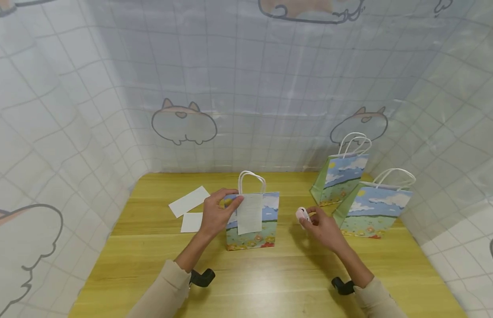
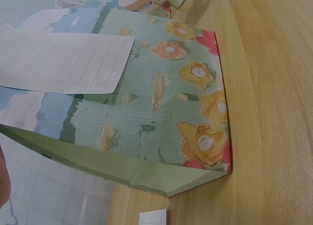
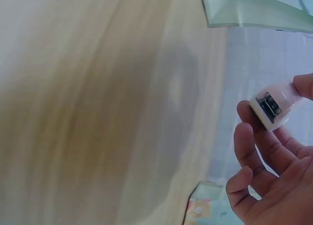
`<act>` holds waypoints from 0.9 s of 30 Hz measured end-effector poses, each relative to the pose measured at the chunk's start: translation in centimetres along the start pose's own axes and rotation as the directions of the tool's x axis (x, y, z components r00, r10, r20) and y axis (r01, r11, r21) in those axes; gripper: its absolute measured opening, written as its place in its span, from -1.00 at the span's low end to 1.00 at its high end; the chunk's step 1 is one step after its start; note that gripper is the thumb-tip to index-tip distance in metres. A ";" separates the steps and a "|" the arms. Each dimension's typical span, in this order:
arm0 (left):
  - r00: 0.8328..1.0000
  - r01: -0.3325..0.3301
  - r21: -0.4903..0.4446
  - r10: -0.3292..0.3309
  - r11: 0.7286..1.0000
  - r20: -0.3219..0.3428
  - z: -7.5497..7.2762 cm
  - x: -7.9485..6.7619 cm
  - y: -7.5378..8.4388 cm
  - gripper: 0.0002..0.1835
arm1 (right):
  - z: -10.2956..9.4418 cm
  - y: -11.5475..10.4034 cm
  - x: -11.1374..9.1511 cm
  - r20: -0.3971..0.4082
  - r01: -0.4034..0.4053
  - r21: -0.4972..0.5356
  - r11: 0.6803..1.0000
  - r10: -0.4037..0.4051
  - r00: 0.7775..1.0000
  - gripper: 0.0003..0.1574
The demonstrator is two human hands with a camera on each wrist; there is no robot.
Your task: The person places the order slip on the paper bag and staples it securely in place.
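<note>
A lined paper sheet point(image 1: 250, 216) lies, long axis upright, against the front of a printed paper bag point(image 1: 270, 229); the left hand point(image 1: 218, 211) pinches it at the bag's top edge. Nearby, the right hand point(image 1: 322, 227) grips a rounded pink device point(image 1: 302, 213) between its fingers. 2 similar bags point(image 1: 375, 211), contents hidden, stand farther right on the wood-grain counter point(image 1: 254, 282).

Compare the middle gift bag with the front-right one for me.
The middle gift bag has a lined paper slip against its front; the front-right gift bag has none. The left hand pinches the slip at the middle bag's top; no hand grips the front-right bag. The middle bag faces the head camera almost squarely; the front-right bag is angled. Both share a sky-and-flowers print.
</note>
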State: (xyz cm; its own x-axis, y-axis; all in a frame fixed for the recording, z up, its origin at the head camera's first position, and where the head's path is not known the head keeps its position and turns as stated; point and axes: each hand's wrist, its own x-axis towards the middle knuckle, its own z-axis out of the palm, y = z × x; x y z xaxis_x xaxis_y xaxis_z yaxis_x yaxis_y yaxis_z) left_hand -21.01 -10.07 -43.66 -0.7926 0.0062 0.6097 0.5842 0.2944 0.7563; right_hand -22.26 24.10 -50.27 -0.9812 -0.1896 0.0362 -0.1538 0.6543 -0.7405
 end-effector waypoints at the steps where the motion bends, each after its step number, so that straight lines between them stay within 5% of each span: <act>1: 1.000 0.002 -0.001 -0.002 1.000 0.002 0.0 0.0 0.0 -0.84 | -0.1 -0.2 0.1 -0.004 0.011 -0.005 1.000 -0.011 1.000 -0.35; 16: 1.000 0.020 -0.015 -0.020 1.000 -0.003 0.1 -0.1 0.1 -0.86 | -0.6 -3.9 2.1 -0.065 0.144 -0.028 0.989 -0.146 0.987 -0.39; 27: 0.999 0.037 -0.016 -0.037 0.999 0.004 0.1 0.0 0.1 -0.85 | -1.3 -6.0 3.2 -0.105 0.223 0.087 0.971 -0.213 0.971 -0.37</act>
State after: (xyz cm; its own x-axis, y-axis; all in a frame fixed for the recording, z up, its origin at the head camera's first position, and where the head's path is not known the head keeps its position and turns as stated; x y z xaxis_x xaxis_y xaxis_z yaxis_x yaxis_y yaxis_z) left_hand -20.97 -9.99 -43.60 -0.8142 -0.0004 0.5807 0.5575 0.2792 0.7818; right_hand -24.67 20.51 -44.79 -0.9325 -0.2467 0.2639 -0.3578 0.5294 -0.7692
